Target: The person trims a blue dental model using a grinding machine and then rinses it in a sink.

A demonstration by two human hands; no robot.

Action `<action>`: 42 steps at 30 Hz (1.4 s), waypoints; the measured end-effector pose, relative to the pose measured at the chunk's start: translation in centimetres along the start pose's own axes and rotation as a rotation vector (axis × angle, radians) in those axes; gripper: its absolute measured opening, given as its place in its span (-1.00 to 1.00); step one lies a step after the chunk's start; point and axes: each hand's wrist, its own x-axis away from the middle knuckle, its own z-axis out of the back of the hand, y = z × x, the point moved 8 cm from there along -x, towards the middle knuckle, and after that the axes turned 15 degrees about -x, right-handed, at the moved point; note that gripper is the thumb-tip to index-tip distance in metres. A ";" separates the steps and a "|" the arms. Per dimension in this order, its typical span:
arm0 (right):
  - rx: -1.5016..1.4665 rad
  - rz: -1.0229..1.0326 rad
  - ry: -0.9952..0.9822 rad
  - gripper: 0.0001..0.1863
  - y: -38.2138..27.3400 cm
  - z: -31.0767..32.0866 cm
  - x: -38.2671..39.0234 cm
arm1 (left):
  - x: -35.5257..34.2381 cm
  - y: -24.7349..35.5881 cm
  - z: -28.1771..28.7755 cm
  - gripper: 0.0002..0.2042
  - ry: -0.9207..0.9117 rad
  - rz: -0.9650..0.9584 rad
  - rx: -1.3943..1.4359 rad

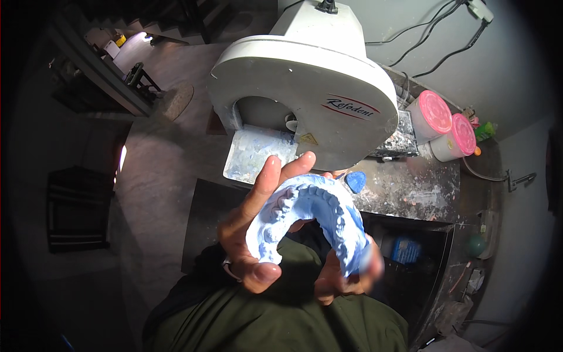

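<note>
Between my two hands is a light blue plaster dental cast, horseshoe-shaped, its row of teeth facing up toward me. My left hand grips the left arm of the cast, thumb at its near end and fingers stretched along the outer side. The right arm's near end sits in my right hand, whose fingertips are partly blurred and partly hidden by the cast. Just beyond rises a grey-white model trimmer with a round opening. Its sloping work table, smeared with plaster, lies behind my left fingers.
A small blue plaster piece lies on the stained bench. Pink-lidded tubs stand at the back right, near a wall tap. Black cables hang along the wall. Under the bench sits a blue package.
</note>
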 end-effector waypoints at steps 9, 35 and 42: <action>0.012 -0.513 -0.160 -0.52 3.1 0.6 1.3 | 0.9 0.6 2.3 0.08 0.150 -0.222 -0.547; 0.038 -0.413 -0.189 -0.53 2.7 0.4 1.1 | 0.8 0.6 2.8 -0.10 0.098 -0.228 -0.516; 0.052 -0.409 -0.172 -0.53 2.7 0.5 1.3 | 1.0 0.5 3.1 -0.10 0.108 -0.182 -0.531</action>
